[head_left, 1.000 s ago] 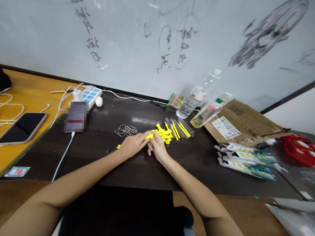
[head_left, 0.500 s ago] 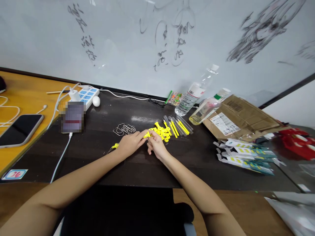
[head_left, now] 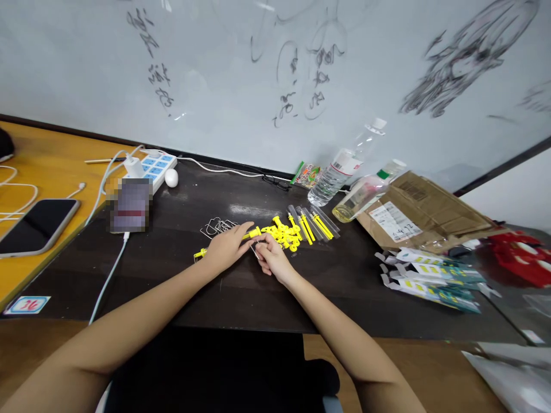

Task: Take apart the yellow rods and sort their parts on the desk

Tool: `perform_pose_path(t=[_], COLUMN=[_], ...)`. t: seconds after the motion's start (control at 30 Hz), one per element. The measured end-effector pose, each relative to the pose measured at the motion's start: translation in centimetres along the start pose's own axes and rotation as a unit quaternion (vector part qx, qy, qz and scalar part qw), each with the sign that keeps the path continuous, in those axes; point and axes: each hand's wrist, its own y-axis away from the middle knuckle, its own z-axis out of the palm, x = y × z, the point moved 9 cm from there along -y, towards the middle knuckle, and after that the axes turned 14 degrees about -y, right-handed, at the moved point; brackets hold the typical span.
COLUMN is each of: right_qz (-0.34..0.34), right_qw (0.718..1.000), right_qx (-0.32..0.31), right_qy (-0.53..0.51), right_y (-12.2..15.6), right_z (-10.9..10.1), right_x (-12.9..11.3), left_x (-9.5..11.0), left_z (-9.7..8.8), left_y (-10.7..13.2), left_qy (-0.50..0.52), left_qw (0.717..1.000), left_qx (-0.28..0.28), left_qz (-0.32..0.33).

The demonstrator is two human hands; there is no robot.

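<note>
My left hand [head_left: 228, 248] is closed on a small yellow plastic plug [head_left: 253, 233] with a flanged end, held between thumb and fingers. Close beside it, my right hand [head_left: 274, 261] pinches a thin bent metal wire [head_left: 255, 252]; whether wire and plug touch I cannot tell. Behind the left hand lies a heap of bent metal wires [head_left: 215, 226]. A yellow plug with wire attached [head_left: 200, 253] rests left of that wrist. Just beyond the right hand is a pile of similar yellow plastic pieces [head_left: 284, 232].
Clear tubes with yellow sticks [head_left: 307, 223] lie right of the pile. Farther right stand two bottles [head_left: 333, 178], a cardboard parcel [head_left: 400, 206] and flattened printed boxes [head_left: 430, 275]. At left are a power strip [head_left: 157, 166], a cable and two phones [head_left: 37, 226]. A whiteboard [head_left: 215, 86] rises behind.
The yellow plug has turned from tilted to nearly level, and the left fingers have straightened somewhat. The right hand has moved slightly down, with the wire showing more. The view has shifted a little.
</note>
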Motion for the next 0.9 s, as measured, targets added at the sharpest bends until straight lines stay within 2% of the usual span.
perform_pose_path(t=[0.17,0.23,0.37,0.5,0.63,0.77,0.83,0.9], right_qz=[-0.093,-0.122,-0.128,-0.154,-0.195,-0.18,-0.169,-0.152], right_qw=[0.992,0.986,0.98,0.964,0.922,0.894,0.891,0.9], right_qx=[0.025,0.036,0.037,0.007,-0.009,-0.033,-0.043,-0.054], right_qy=[0.086,0.107,0.149,0.219,0.334,0.409,0.418,0.405], right_y=[0.2,0.3,0.2,-1.4,-4.5,-8.0,-9.2,-9.9], right_z=[-1.3,-1.6,-1.7,-0.5,1.7,3.6,4.0,3.9], right_x=[-2.5,-3.6,-4.8,-5.5,-6.1,-5.3,-4.7,-4.1], left_x=[-0.3,0.2,1.7,2.4,2.4,2.3,2.3,2.3], left_z=[0.2,0.3,0.8,1.5,1.7,1.8,1.7,1.8], left_y=[0.1,0.2,0.5,0.7,0.7,0.9,0.9,0.9], left_qy=[0.011,0.006,-0.02,-0.054,-0.057,-0.042,-0.034,-0.029], left_qw=[1.0,1.0,0.997,0.993,0.993,0.994,0.995,0.995], left_qx=[-0.019,-0.024,-0.028,-0.034,-0.03,-0.028,-0.026,-0.025], left_qz=[-0.015,0.007,0.069,0.099,0.1,0.095,0.093,0.096])
